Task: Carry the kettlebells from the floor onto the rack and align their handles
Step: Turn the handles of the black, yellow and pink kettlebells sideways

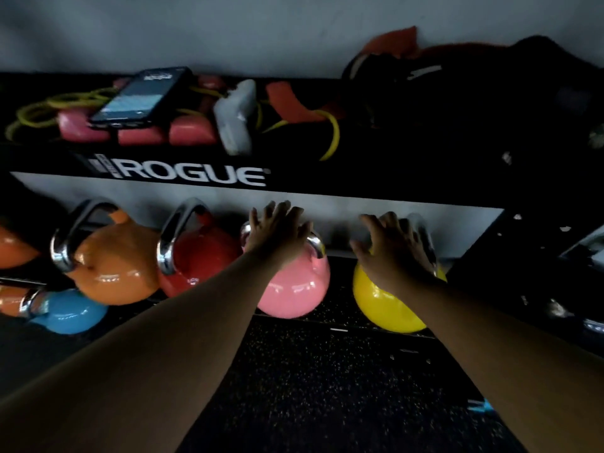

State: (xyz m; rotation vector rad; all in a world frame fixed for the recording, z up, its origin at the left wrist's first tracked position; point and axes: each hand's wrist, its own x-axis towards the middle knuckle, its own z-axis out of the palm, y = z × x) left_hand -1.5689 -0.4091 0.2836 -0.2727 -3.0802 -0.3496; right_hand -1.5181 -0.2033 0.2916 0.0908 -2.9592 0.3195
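Observation:
On the lower shelf of the black rack [327,197] stand an orange kettlebell [114,269], a red kettlebell [202,259], a pink kettlebell [294,289] and a yellow kettlebell [382,305], all with chrome handles. My left hand [277,233] lies flat over the pink one's handle, fingers spread. My right hand [392,246] rests on top of the yellow one, fingers spread across its handle. A blue kettlebell [68,312] sits lower at the left, beside another orange one [13,250] at the frame's edge.
The top shelf holds a phone [140,96] lying on pink weights [137,132], yellow bands [49,106], a grey weight [235,116] and dark bags [457,103] at the right. Black speckled rubber floor [327,387] lies in front of the rack.

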